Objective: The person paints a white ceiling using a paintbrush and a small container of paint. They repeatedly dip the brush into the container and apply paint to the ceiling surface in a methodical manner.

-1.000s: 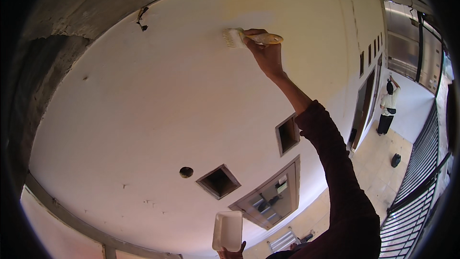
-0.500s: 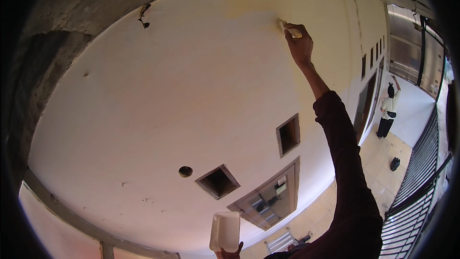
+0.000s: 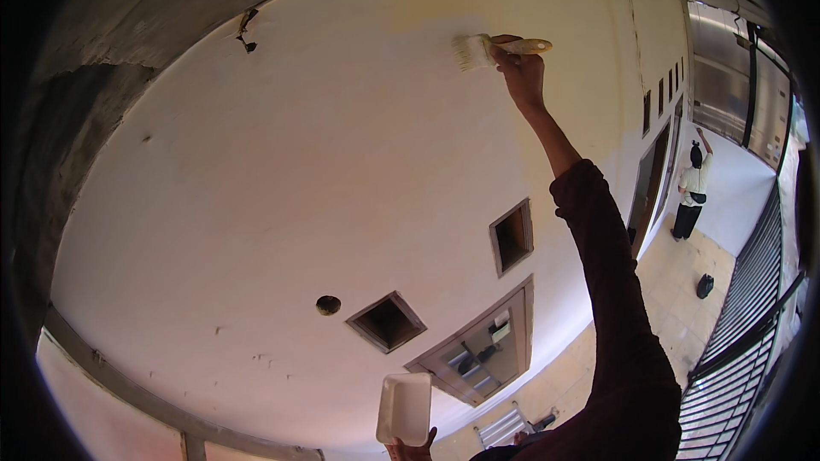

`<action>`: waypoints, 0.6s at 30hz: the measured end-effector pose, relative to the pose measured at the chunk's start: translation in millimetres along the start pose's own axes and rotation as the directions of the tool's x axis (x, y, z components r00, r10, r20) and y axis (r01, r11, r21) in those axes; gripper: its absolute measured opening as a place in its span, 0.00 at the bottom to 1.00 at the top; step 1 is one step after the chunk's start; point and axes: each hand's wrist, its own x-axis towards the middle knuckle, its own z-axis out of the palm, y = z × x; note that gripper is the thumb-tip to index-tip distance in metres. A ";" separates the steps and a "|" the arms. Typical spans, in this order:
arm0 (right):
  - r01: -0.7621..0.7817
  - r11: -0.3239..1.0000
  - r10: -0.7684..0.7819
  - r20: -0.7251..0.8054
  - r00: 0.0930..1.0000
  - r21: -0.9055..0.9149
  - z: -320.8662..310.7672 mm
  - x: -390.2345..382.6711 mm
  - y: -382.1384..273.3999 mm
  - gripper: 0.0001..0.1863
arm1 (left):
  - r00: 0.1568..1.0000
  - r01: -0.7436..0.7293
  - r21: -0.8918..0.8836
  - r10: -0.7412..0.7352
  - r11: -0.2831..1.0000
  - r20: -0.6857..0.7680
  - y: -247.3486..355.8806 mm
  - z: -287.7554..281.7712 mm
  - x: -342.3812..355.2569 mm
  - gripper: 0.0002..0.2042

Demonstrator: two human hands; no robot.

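Observation:
High on the pale wall (image 3: pixel 213 171), my right hand (image 3: pixel 523 72) grips a wide paintbrush (image 3: pixel 472 51). Its pale bristles point left against the wall, and its yellowish handle sticks out to the right of my fingers. Yellow paint covers the upper right part of the wall around the hand; the left part looks whitish. Low in the view, my left hand (image 3: pixel 412 452) holds up a white rectangular tray (image 3: pixel 405 408) by its lower end. Whether the tray has paint in it, I cannot tell.
Two square openings (image 3: pixel 387 322), a round hole (image 3: pixel 328 306) and a framed window (image 3: pixel 478 350) break the wall. A metal ladder (image 3: pixel 506 428) shows below. Far right, another person (image 3: pixel 692 188) reaches up to a wall, near a black bag (image 3: pixel 705 286) and a barred railing (image 3: pixel 743 350).
My right hand has shifted slightly left, and the brush has turned so its broad side and bristles now show. The left hand and tray have barely moved.

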 end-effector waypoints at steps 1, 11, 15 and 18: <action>0.043 0.995 -0.050 -0.087 0.995 -0.085 -9.0 10.5 9.6 0.12 | 1.000 0.002 -0.005 -0.002 1.000 0.001 -0.4 0.0 0.3 0.40; 0.459 0.812 -0.455 0.101 0.885 -0.361 56.8 -45.8 -45.5 0.10 | 0.997 -0.038 0.001 0.038 0.999 0.073 -9.5 -17.1 -0.5 0.39; 0.584 0.774 -0.523 0.275 0.807 -0.245 87.2 -92.6 -84.5 0.11 | 0.998 -0.013 0.002 0.013 1.000 0.064 -11.0 -20.3 5.8 0.39; 0.448 0.894 -0.425 0.294 0.856 -0.015 92.4 -98.7 -94.1 0.12 | 0.996 -0.031 0.010 0.030 0.999 0.088 -11.0 -20.8 6.0 0.39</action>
